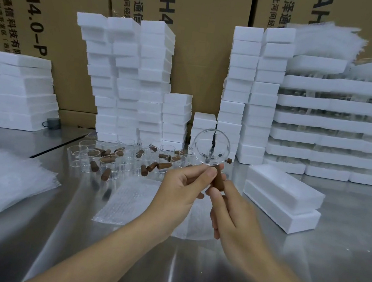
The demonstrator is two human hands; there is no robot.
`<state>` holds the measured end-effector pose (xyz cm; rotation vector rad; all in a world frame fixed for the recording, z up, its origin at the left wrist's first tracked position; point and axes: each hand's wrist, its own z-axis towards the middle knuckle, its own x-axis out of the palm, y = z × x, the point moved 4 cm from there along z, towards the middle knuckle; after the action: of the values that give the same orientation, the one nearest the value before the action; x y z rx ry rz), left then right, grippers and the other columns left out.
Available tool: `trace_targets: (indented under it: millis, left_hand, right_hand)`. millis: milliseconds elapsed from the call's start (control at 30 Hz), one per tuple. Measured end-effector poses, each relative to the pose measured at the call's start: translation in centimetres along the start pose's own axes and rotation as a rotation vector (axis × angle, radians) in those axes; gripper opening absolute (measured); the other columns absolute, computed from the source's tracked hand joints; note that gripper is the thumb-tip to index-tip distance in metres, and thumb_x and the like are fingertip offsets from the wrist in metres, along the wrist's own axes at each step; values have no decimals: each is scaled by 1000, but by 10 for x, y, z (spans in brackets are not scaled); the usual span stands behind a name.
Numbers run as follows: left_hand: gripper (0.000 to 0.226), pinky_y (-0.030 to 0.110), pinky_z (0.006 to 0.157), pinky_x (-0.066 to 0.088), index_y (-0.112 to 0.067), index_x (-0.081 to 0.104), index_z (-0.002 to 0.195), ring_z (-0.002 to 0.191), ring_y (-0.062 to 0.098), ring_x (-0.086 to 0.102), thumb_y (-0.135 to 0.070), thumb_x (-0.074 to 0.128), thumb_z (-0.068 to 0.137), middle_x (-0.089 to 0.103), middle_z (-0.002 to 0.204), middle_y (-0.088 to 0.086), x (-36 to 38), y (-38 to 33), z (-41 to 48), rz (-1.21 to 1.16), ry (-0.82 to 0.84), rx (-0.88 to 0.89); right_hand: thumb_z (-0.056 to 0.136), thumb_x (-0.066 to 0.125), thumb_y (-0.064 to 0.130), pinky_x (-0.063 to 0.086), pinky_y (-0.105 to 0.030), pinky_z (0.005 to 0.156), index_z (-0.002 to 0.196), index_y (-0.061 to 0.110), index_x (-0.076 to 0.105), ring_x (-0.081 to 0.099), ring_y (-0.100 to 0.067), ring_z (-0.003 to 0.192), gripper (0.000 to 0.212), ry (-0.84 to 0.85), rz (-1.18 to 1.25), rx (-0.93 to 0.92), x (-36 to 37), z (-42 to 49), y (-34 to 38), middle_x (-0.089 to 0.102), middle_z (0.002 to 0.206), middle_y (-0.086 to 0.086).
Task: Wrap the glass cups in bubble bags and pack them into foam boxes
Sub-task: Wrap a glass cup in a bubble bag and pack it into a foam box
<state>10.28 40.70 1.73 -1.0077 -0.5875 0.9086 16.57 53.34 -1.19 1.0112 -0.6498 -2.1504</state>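
Observation:
I hold one clear glass cup (211,146) with a brown wooden handle (218,179) up over the metal table, its round mouth turned toward me. My left hand (182,186) pinches the cup's lower rim between thumb and fingers. My right hand (232,213) grips the wooden handle from below. A flat bubble bag (131,202) lies on the table under my hands. Several more glass cups with wooden handles (127,159) stand and lie in a cluster behind it. Two white foam boxes (282,198) are stacked to the right.
Tall stacks of white foam boxes (127,78) line the back, with wide foam trays (335,125) at the right and foam slabs (14,89) at the left. A pile of bubble bags (2,180) lies at the left. Cardboard cartons (55,21) stand behind.

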Motion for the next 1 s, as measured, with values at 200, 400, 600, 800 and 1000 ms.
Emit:
trace_targets:
  millis: [200, 400, 600, 800, 1000]
  left_hand:
    - [33, 16, 79, 52, -29, 84, 109, 95, 11, 68, -52, 63, 97, 77, 108, 11, 0, -5, 0, 34, 19, 27]
    - [28, 16, 77, 52, -33, 83, 114, 96, 5, 69, -49, 64, 100, 81, 106, -2, 0, -3, -1, 11, 18, 24]
    - [25, 18, 77, 51, -41, 81, 117, 98, 2, 70, -49, 64, 101, 81, 108, -7, 0, -4, -2, 14, 2, 30]
    - [27, 23, 79, 50, -40, 82, 115, 100, 7, 70, -53, 65, 98, 80, 110, 0, 0, -4, -2, 10, -5, 25]
    - [25, 24, 81, 49, -38, 82, 114, 99, 4, 70, -50, 65, 100, 80, 107, -3, 0, -4, -2, 4, -4, 24]
  right_hand:
    - [101, 31, 67, 50, -55, 58, 116, 49, 52, 56, -25, 54, 32, 10, -23, -16, 0, -1, 2, 59, 66, -7]
    - [101, 31, 66, 49, -56, 59, 111, 44, 53, 56, -23, 53, 32, 6, -29, -22, 0, -1, 3, 59, 66, -7]
    - [101, 32, 67, 50, -56, 58, 110, 45, 53, 57, -23, 53, 32, 4, -8, -28, 1, 0, 1, 59, 66, -6]
    - [100, 31, 69, 51, -56, 58, 108, 47, 53, 58, -22, 54, 32, 5, -15, -29, 1, 0, -1, 60, 68, -5]
    - [100, 31, 68, 50, -55, 59, 110, 45, 53, 57, -23, 54, 33, 10, -22, -20, 0, -1, 0, 59, 67, -7]
